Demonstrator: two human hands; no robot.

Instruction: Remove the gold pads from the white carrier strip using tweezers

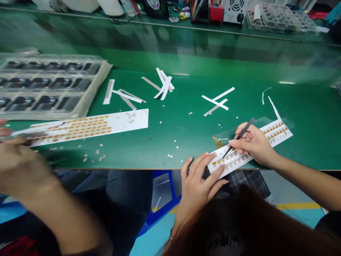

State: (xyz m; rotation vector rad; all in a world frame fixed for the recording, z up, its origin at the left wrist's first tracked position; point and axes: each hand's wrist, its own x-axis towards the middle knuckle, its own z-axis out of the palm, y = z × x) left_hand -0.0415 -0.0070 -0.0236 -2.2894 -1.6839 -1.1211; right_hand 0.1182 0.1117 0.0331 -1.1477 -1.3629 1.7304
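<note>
Backing strip [231, 161] of small gold pads [218, 160] lies at the counter's [170, 142] front edge, lower right of the frame. Your left hand [197, 188] presses it open-fingered; your right hand [253, 142] pinches black tweezers [246, 128]. Slipping tips could scratch or tear a pad.

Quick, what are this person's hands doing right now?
Left hand: open, pressing down on the white strip.
Right hand: closed, holding black tweezers.

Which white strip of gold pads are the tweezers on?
The strip under the right hand, held down by the left hand; the other strip lies off to the left, by the tray.
</note>
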